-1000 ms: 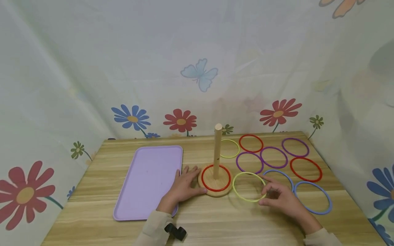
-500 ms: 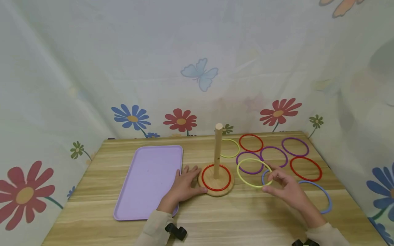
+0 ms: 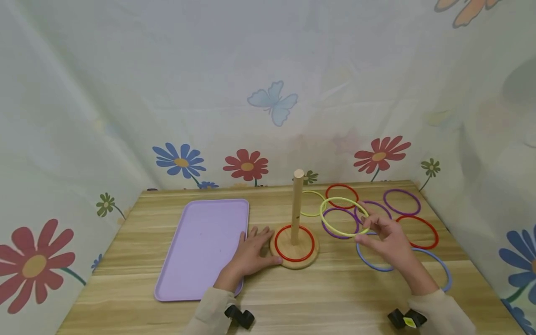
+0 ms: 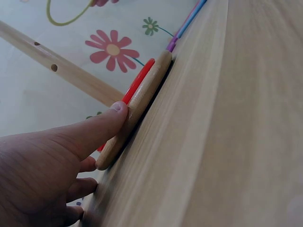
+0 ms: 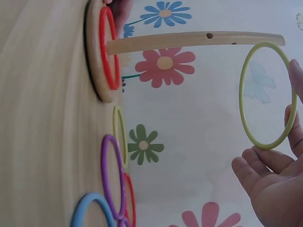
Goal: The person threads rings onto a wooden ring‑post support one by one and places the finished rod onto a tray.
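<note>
My right hand (image 3: 389,239) pinches a thin yellow-green ring (image 5: 241,92) by its right side. The ring is raised above the table, to the right of an upright wooden post (image 3: 297,204); in the right wrist view it hangs near the level of the post's top. The post stands on a round wooden base (image 3: 295,265), where a red ring (image 3: 313,243) lies around its foot. Beside that base rests my left hand (image 3: 250,253), fingers spread. Its thumb (image 4: 106,123) touches the base's edge in the left wrist view.
A purple tray (image 3: 201,251) lies at left, partly under the left wrist. Right of the post, several rings lie flat, including a purple ring (image 3: 418,204), a red ring (image 3: 437,237) and a blue ring (image 3: 450,274). A flowered cloth (image 3: 209,93) hangs behind the table.
The right hand has lifted the yellow-green ring from low near the base up and away from the table. The left hand and the post have stayed in place.
</note>
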Demonstrator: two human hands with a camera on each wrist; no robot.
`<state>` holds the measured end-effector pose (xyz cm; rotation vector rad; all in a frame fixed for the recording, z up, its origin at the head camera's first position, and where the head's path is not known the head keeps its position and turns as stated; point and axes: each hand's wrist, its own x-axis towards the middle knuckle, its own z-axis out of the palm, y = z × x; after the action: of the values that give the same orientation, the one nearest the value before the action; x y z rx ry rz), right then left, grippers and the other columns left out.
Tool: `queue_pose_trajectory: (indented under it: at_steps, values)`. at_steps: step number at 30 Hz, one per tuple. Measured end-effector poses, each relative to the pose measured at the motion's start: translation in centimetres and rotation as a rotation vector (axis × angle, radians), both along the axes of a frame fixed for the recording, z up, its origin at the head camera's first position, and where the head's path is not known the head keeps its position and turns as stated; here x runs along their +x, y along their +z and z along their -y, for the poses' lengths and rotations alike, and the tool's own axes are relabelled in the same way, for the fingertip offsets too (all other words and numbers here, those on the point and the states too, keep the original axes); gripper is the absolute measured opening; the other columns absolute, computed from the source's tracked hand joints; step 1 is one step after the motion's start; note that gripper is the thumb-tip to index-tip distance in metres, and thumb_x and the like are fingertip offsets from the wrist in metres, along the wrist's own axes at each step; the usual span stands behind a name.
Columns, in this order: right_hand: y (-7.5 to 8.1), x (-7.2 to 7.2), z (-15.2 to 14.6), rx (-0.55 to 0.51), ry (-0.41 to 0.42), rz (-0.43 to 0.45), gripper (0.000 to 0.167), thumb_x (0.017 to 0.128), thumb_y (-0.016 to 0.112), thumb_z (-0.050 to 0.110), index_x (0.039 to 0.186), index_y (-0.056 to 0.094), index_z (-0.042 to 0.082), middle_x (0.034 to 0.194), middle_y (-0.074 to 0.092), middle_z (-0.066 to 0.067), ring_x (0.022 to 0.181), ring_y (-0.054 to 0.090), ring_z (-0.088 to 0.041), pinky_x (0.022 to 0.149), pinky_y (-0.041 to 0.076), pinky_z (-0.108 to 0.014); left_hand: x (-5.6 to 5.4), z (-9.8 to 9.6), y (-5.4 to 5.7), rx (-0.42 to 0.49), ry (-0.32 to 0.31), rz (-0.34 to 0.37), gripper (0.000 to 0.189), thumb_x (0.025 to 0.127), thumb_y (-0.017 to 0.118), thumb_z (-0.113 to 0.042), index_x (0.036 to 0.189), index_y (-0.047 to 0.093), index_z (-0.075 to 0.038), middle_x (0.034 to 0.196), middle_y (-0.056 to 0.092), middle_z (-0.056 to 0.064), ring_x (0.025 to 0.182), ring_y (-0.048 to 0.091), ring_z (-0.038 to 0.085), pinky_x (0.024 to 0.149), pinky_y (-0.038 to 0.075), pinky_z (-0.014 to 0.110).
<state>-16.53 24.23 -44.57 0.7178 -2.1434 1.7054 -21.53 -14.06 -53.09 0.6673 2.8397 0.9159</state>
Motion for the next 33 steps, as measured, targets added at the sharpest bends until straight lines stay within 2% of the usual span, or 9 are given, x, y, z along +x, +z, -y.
queue_pose_trajectory:
  at_steps: [3, 7, 14, 21, 25, 28, 33]
  values:
    - [0.7, -0.4, 0.3, -0.038, 0.006, 0.004, 0.024, 0.085, 0.073, -0.022, 0.091, 0.059, -0.004, 0.158, 0.052, -0.015, 0.142, 0.050, -0.004, 0.111, 0.042, -0.017, 0.1, 0.0, 0.1, 0.005, -0.001, 0.001, 0.090, 0.087, 0.080, -0.062, 0.158, 0.051, -0.015, 0.166, 0.041, 0.013, 0.158, 0.020, 0.048, 0.123, 0.002, 0.072]
    - [2.0, -0.8, 0.6, -0.044, -0.019, 0.006, 0.022, 0.087, 0.072, -0.021, 0.093, 0.059, -0.005, 0.157, 0.054, -0.009, 0.143, 0.049, -0.003, 0.111, 0.040, -0.015, 0.1, 0.0, 0.2, 0.004, 0.000, 0.008, 0.091, 0.086, 0.080, -0.063, 0.158, 0.051, -0.015, 0.166, 0.041, 0.013, 0.158, 0.020, 0.047, 0.123, 0.001, 0.072]
    - [4.1, -1.2, 1.0, -0.044, -0.041, 0.011, 0.021, 0.088, 0.072, -0.020, 0.095, 0.056, -0.008, 0.159, 0.045, -0.028, 0.144, 0.046, -0.004, 0.111, 0.041, -0.016, 0.0, 0.0, 0.4, -0.014, 0.001, 0.007, 0.091, 0.087, 0.080, -0.062, 0.159, 0.050, -0.014, 0.166, 0.041, 0.013, 0.158, 0.020, 0.047, 0.124, 0.002, 0.071]
    - [5.8, -1.6, 1.3, -0.052, -0.019, -0.012, 0.022, 0.086, 0.073, -0.020, 0.094, 0.057, -0.008, 0.158, 0.041, -0.036, 0.145, 0.048, -0.009, 0.113, 0.040, -0.018, 0.2, 0.0, 0.1, -0.002, -0.011, 0.007, 0.091, 0.087, 0.080, -0.061, 0.158, 0.050, -0.012, 0.166, 0.041, 0.015, 0.157, 0.021, 0.049, 0.123, 0.003, 0.073]
    - [6.4, -2.0, 1.5, -0.043, -0.014, -0.029, 0.022, 0.085, 0.074, -0.021, 0.093, 0.057, -0.008, 0.158, 0.041, -0.036, 0.148, 0.045, -0.010, 0.112, 0.042, -0.018, 0.3, 0.0, 0.2, 0.004, -0.009, 0.004, 0.091, 0.088, 0.080, -0.060, 0.158, 0.050, -0.011, 0.166, 0.041, 0.015, 0.157, 0.021, 0.049, 0.122, 0.004, 0.073]
    - [6.8, -2.2, 1.5, -0.036, -0.016, -0.031, 0.021, 0.086, 0.074, -0.021, 0.093, 0.058, -0.008, 0.159, 0.043, -0.031, 0.148, 0.046, -0.015, 0.111, 0.043, -0.018, 0.2, 0.0, 0.2, 0.008, -0.007, 0.000, 0.091, 0.087, 0.080, -0.060, 0.158, 0.050, -0.011, 0.165, 0.041, 0.016, 0.157, 0.021, 0.049, 0.123, 0.004, 0.073]
    - [7.3, -2.3, 1.5, -0.005, -0.034, -0.035, 0.021, 0.087, 0.074, -0.019, 0.093, 0.057, -0.008, 0.160, 0.041, -0.031, 0.148, 0.047, -0.013, 0.110, 0.043, -0.019, 0.1, 0.0, 0.1, 0.007, -0.004, -0.009, 0.091, 0.087, 0.080, -0.060, 0.157, 0.051, -0.010, 0.165, 0.042, 0.016, 0.156, 0.022, 0.050, 0.122, 0.005, 0.074]
